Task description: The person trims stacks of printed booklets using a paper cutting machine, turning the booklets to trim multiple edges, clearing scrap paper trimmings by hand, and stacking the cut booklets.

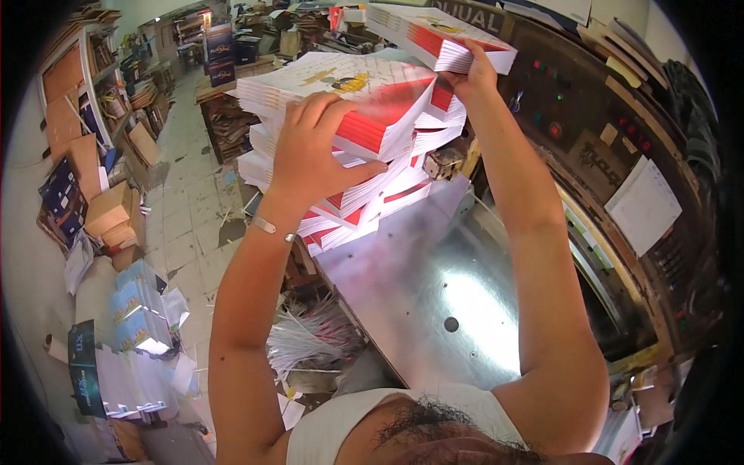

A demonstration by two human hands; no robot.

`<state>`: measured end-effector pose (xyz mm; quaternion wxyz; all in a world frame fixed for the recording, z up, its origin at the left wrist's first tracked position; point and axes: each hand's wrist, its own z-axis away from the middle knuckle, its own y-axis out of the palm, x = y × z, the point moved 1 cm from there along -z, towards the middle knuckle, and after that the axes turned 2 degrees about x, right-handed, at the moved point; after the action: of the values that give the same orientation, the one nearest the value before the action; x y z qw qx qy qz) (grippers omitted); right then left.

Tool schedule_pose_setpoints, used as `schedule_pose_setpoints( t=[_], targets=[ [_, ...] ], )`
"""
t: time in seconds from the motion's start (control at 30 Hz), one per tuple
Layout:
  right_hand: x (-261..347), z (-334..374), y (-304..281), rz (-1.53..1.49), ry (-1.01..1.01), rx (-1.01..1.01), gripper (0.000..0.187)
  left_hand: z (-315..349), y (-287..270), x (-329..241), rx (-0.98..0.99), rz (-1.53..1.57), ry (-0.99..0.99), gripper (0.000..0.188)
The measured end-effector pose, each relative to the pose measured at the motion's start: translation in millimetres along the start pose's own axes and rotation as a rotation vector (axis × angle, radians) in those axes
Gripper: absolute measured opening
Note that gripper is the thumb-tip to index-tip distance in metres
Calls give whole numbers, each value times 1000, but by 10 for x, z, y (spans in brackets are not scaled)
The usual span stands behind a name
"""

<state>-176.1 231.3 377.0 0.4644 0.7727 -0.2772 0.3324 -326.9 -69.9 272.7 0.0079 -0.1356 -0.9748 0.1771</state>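
Note:
A tall stack of white and red printed booklets (372, 93) stands on the far left part of a metal table, its bundles unevenly offset. My left hand (314, 147) rests against the stack's near left corner. Its fingers bend over the upper edge and its thumb stretches apart along the side. At the upper right, my right hand (473, 70) grips a separate bundle of matching booklets (446, 35) by its near edge. That bundle is raised and tilted beside the stack, in front of a dark machine panel.
The shiny metal table (418, 302) has small holes. A dark machine panel (566, 116) with lit buttons borders it on the right. Paper strips (314, 333) heap below the table's left edge. Cartons (116, 217) and booklet piles (139, 310) line the left side of the tiled floor (186, 201).

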Motion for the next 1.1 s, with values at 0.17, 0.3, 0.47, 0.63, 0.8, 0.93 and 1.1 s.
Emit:
schedule_pose_setpoints(
  t=[0.17,0.3,0.47,0.63,0.8,0.93,1.1],
  targets=[
    [-26,-84,-45,31,68,-37,57,-51,23,-9,38,11,0,77],
    [-102,-114,22,130,123,-41,51,-8,2,37,43,4,-6,78],
    [-28,-170,-32,136,252,27,50,-13,-58,-7,19,-25,-12,78],
    [193,-108,-613,154,334,-70,77,-16,42,-14,31,1,-2,81],
    [488,1298,-1177,383,122,121,83,-21,-12,-65,-39,73,28,82],
    [399,2711,-1847,593,242,88,91,173,-100,2,-235,149,-6,79],
    [82,4435,-2881,735,418,-292,66,1028,93,-244,-396,371,-194,79]
  ],
)
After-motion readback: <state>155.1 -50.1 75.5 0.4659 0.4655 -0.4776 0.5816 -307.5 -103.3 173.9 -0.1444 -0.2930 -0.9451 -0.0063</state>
